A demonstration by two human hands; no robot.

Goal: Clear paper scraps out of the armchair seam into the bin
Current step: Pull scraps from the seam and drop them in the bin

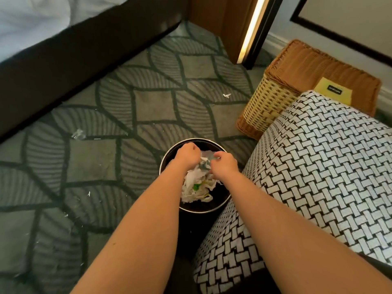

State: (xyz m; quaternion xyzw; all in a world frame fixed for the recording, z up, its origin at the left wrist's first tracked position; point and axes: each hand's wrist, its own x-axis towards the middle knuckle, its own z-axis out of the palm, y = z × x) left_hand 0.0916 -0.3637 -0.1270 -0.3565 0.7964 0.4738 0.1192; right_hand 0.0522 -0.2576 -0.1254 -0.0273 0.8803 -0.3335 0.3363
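Note:
A round black bin (169, 154) stands on the carpet beside the armchair (318, 166), which has a black-and-white woven pattern. Crumpled white paper scraps (197, 187) with a bit of green fill the bin. Both my hands hover over its far half. My left hand (187, 151) is curled with its fingers toward the paper. My right hand (224, 162) is curled too, and its fingertips pinch a pale scrap (206, 158) above the pile. The armchair seam is out of sight.
Small white scraps lie on the patterned carpet (227, 95), (89, 193), and a clear wrapper (78, 134). A wicker basket (275, 98) with a yellow card stands behind the armchair. A dark bed frame (84, 60) runs along the left.

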